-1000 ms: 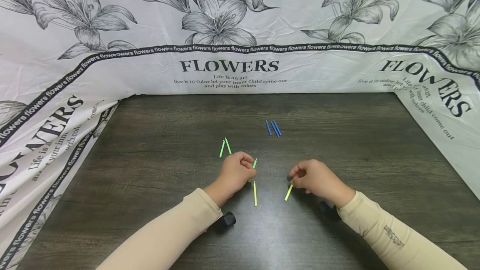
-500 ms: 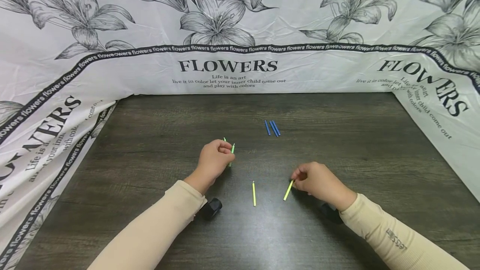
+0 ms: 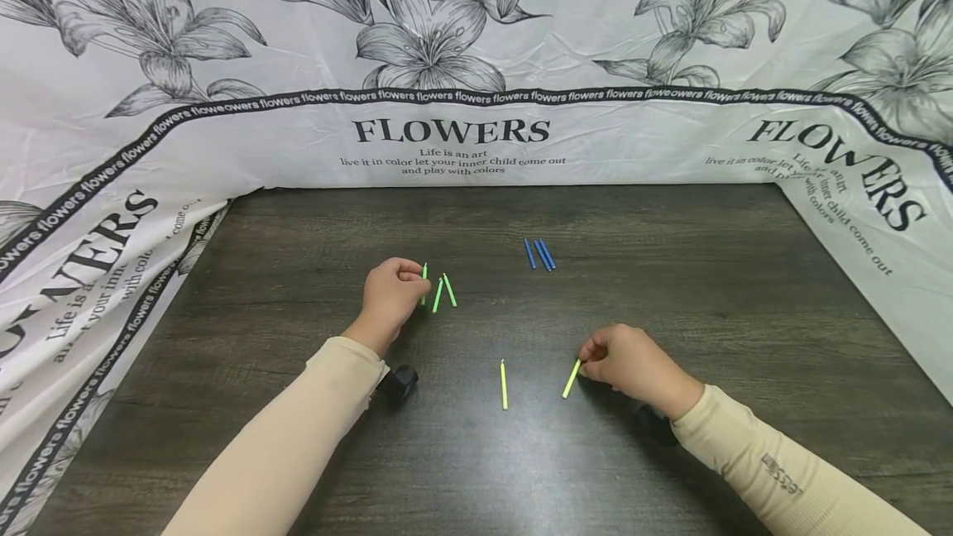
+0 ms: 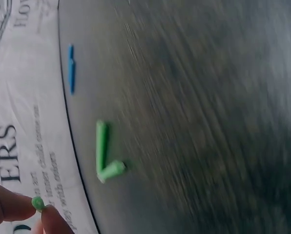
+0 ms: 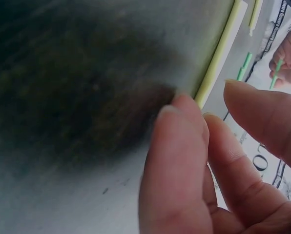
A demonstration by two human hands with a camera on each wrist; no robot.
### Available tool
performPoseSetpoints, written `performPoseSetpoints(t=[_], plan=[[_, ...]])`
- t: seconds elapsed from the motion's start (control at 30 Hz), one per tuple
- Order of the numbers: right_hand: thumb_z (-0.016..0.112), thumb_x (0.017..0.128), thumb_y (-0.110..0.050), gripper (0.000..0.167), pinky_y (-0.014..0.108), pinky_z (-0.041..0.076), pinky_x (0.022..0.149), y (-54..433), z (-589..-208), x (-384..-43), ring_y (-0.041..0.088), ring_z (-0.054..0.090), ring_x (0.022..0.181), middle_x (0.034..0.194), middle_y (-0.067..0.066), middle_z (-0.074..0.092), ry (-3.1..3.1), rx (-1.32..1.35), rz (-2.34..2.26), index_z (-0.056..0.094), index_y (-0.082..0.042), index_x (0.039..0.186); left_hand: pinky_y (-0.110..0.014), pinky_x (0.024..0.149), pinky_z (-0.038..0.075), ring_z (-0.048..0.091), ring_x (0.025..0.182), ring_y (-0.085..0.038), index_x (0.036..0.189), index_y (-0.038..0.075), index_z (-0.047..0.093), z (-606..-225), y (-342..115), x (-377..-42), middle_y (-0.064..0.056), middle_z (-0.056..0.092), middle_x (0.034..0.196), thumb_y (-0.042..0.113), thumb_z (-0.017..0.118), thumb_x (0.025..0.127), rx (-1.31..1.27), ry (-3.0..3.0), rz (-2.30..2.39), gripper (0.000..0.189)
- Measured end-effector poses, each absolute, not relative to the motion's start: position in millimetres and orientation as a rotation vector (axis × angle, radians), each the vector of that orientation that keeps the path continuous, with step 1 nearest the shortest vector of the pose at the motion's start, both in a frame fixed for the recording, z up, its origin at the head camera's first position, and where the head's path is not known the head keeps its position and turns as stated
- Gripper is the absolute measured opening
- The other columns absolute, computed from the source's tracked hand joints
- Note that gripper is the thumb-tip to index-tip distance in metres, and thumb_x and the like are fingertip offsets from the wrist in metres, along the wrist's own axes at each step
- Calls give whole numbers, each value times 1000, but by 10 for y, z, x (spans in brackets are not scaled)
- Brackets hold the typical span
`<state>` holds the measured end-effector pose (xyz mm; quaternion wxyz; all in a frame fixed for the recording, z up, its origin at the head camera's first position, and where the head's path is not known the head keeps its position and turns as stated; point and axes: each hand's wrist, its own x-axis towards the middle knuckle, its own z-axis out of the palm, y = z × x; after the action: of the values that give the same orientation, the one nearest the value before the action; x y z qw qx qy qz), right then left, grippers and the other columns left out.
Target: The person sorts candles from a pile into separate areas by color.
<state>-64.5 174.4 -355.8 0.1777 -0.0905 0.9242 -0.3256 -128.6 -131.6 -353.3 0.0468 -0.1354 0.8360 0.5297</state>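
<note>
My left hand (image 3: 393, 298) pinches a thin green candle (image 3: 424, 273) between thumb and fingers. Its end (image 4: 37, 203) points at the camera in the left wrist view. Just right of that hand, two more green candles (image 3: 437, 296) lie on the table, forming a narrow V. My right hand (image 3: 631, 361) pinches the upper end of a yellow candle (image 3: 571, 379) with thumb and finger. Fingertips hide that end in the right wrist view. Another yellow candle (image 3: 504, 385) lies alone to the left, pointing away from me.
Several blue candles (image 3: 539, 254) lie side by side farther back on the dark wooden table (image 3: 670, 271). A white cloth (image 3: 298, 147) printed with flowers and lettering hangs along the back and sides. A black wrist device (image 3: 402, 384) sits under the left sleeve.
My left hand has carried its green candle leftward and away from me, past the two lying green ones to their left side. The right hand has stayed nearly still at the yellow candle.
</note>
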Motion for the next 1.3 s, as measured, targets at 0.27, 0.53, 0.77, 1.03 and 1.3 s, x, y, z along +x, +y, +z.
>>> performPoseSetpoints(t=[0.27,0.53,0.77,1.03,1.3], plan=[[74,81,-11,7,28,48,51,1700,-3572,-671,12,53,55,76,-1,64,2643,-250,-887,69,-7,83,-28,68,44,54,82,-21,115,-1,59,-3633,-1408,-1436,-9,58,95,6,58,86,-426,2616,1572,30],[76,79,-10,7,44,50,81,1663,-3591,-690,10,55,65,72,-4,65,2731,-336,-792,69,-9,78,-34,74,47,57,87,-24,114,-2,59,-3660,-1382,-1520,-13,60,100,5,58,88,-442,2603,1499,27],[75,78,-6,7,53,40,99,1666,-3569,-679,8,57,64,73,-4,66,2733,-383,-783,69,-8,81,-35,74,47,55,88,-25,113,-2,59,-3699,-1389,-1569,-15,58,101,5,58,89,-453,2613,1438,25],[73,78,-1,10,39,51,75,1666,-3532,-691,9,60,70,77,-3,67,2738,-452,-763,70,-8,84,-39,78,46,53,96,-30,116,-3,58,-3730,-1442,-1612,-19,55,115,6,58,90,-478,2572,1441,27],[75,76,1,15,27,49,62,1639,-3534,-729,9,61,71,80,-3,67,2725,-545,-727,70,-7,87,-37,75,47,54,93,-29,113,-3,59,-3718,-1437,-1633,-20,56,116,6,59,91,-438,2620,1347,24]])
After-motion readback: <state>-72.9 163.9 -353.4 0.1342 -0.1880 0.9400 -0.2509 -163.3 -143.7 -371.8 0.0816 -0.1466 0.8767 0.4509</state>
